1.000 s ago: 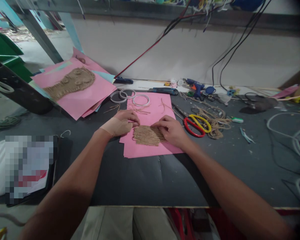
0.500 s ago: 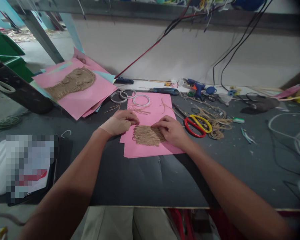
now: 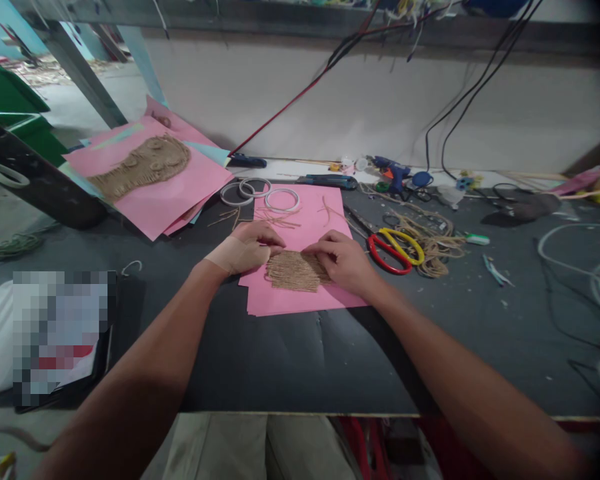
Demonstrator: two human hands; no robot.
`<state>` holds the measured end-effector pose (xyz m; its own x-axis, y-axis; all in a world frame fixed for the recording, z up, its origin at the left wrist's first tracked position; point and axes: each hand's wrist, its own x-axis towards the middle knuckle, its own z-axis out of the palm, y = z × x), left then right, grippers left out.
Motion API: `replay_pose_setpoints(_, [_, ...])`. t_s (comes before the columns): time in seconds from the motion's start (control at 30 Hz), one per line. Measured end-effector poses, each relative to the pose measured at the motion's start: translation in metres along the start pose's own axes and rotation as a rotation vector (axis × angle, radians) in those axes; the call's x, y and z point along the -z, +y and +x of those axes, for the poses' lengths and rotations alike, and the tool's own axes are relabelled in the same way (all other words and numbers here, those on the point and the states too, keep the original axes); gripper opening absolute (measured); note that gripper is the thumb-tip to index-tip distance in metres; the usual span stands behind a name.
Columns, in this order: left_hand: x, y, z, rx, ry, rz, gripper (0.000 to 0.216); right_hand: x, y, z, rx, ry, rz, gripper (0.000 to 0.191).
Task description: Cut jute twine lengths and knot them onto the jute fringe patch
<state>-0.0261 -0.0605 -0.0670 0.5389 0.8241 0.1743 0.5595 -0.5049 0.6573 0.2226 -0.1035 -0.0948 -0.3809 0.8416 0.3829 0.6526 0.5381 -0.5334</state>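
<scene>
A patch of brown jute strands (image 3: pixel 293 271) lies on a pink paper sheet (image 3: pixel 300 300) on the dark table. My left hand (image 3: pixel 253 245), with a beige wrap at the wrist, curls its fingers onto the patch's upper left corner. My right hand (image 3: pixel 343 261) pinches and presses the patch's upper right edge with bent fingers. Loose jute pieces (image 3: pixel 277 219) lie on the pink sheet just beyond the hands.
Red and yellow scissors (image 3: pixel 394 251) and a jute tangle (image 3: pixel 433 245) lie right of my right hand. White rings (image 3: pixel 257 190) sit behind the sheet. A pink stack with a finished jute piece (image 3: pixel 145 163) is at back left. A glue gun (image 3: pixel 391 172) and cables line the back.
My left hand has slid a little to the right onto the patch's corner. My right hand stays where it was.
</scene>
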Motion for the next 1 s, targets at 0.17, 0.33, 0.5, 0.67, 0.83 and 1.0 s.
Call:
replay_pose_setpoints(0.17, [-0.003, -0.008, 0.0, 0.018, 0.021, -0.014, 0.014, 0.003, -0.004, -0.001, -0.108, 0.062, 0.038, 0.019])
replay_pose_setpoints(0.33, [-0.002, -0.005, 0.0, 0.034, 0.026, -0.017, 0.015, 0.007, -0.002, -0.002, -0.19, 0.064, 0.116, 0.013])
replay_pose_setpoints(0.5, [-0.002, -0.007, 0.002, 0.022, 0.001, 0.014, 0.014, 0.014, 0.002, -0.002, -0.175, 0.033, 0.065, 0.01])
replay_pose_setpoints(0.67, [-0.004, -0.011, 0.003, -0.015, -0.012, 0.01, 0.014, 0.018, 0.006, -0.004, -0.153, 0.021, 0.031, 0.012])
replay_pose_setpoints(0.83, [-0.005, -0.011, 0.003, -0.096, -0.032, 0.022, 0.018, 0.019, 0.007, -0.004, -0.163, 0.024, 0.051, 0.016])
replay_pose_setpoints(1.0, [-0.004, -0.009, 0.003, -0.112, -0.043, 0.04, 0.019, 0.018, 0.009, -0.002, -0.138, 0.029, 0.055, 0.015])
